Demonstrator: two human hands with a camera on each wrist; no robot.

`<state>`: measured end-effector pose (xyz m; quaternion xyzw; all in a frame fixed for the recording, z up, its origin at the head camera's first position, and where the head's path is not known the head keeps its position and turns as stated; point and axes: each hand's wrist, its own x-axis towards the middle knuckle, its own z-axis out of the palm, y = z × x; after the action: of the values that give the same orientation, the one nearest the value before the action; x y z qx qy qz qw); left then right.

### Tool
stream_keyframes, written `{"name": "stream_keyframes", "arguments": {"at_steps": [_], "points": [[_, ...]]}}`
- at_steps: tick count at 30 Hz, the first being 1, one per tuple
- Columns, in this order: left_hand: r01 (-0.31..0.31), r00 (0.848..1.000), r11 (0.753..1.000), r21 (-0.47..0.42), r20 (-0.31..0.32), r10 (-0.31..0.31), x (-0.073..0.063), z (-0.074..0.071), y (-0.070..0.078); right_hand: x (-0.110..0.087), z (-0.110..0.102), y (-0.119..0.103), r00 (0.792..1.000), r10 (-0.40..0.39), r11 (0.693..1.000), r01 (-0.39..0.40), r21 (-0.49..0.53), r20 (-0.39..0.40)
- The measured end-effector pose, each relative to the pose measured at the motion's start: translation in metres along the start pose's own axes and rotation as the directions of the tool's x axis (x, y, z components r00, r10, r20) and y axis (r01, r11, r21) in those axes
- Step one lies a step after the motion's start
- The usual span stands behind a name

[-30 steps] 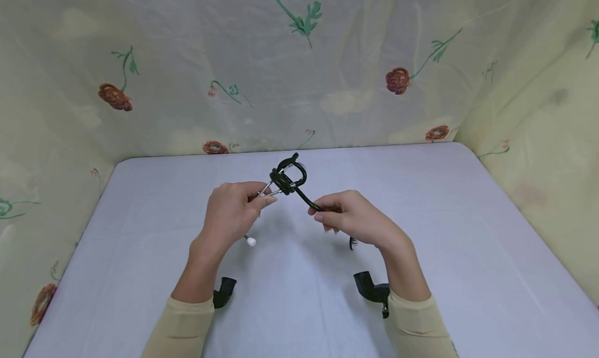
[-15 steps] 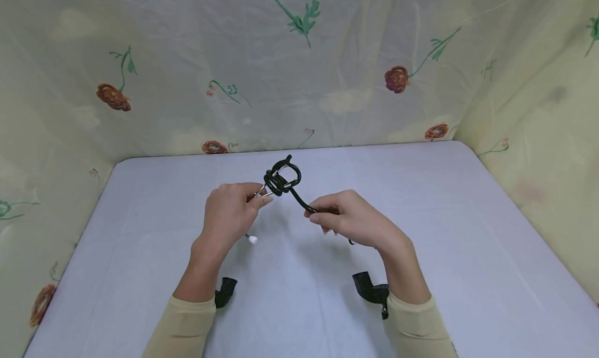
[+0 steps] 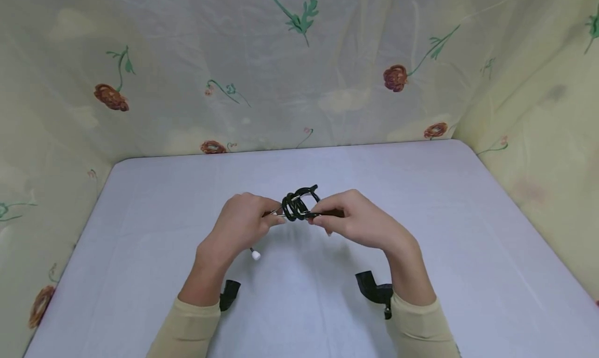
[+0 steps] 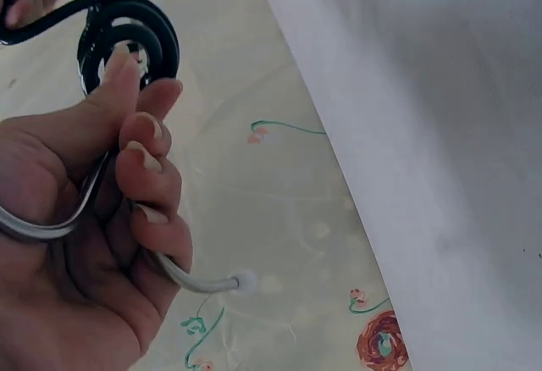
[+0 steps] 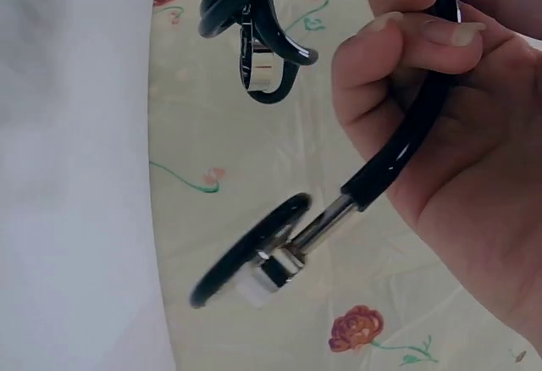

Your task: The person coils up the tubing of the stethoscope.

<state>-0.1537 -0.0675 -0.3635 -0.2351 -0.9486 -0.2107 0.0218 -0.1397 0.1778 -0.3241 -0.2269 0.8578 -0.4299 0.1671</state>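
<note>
A black stethoscope (image 3: 294, 207) is held above the table between both hands, its tubing wound in several coils around the metal ear tubes. My left hand (image 3: 243, 223) grips the ear tubes just below the coils, thumb and fingers closed round the metal. One white ear tip (image 4: 246, 281) sticks out past the curled fingers in the left wrist view. With my right hand (image 3: 360, 220) I pinch the tubing right beside the coils. From that hand a length of tubing (image 5: 398, 155) runs down to the chest piece (image 5: 271, 261), which hangs loose in the right wrist view.
The table (image 3: 299, 316) is covered with a white cloth. Behind it and at both sides hangs a pale flowered curtain (image 3: 346, 62). Black curved pieces (image 3: 229, 294) sit at both wrists.
The right hand's tubing end has come in close against the coils. The left hand and coils have shifted right and nearer the body, and the loop has tilted to the right.
</note>
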Motion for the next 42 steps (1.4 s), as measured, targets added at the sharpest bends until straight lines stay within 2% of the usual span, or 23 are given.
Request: {"name": "stream_keyframes", "arguments": {"at_steps": [7,12,17,27,35,42], "points": [[-0.038,0.990,0.991,-0.126,0.128,0.055,-0.002,0.001,0.003,-0.001,-0.002,0.002,0.996,-0.069,0.996,0.072,0.052,-0.062],[-0.108,0.970,0.972,-0.207,0.192,0.148,-0.004,0.001,0.012,0.002,-0.004,0.005,0.989,-0.104,0.994,0.108,0.032,-0.105],[-0.160,0.948,0.953,-0.256,0.228,0.220,-0.006,0.000,0.020,0.002,-0.005,0.010,0.988,-0.081,0.994,0.090,0.065,-0.134],[-0.193,0.934,0.933,-0.305,0.235,0.270,-0.007,-0.005,0.025,0.003,-0.007,0.014,0.985,-0.061,0.996,0.071,0.059,-0.160],[-0.229,0.924,0.910,-0.346,0.218,0.315,-0.008,-0.012,0.025,0.005,-0.010,0.022,0.991,-0.054,0.995,0.064,0.075,-0.126],[-0.228,0.927,0.895,-0.384,0.196,0.321,-0.009,-0.015,0.024,0.005,-0.015,0.029,0.991,-0.081,0.989,0.093,0.118,-0.108]]}}
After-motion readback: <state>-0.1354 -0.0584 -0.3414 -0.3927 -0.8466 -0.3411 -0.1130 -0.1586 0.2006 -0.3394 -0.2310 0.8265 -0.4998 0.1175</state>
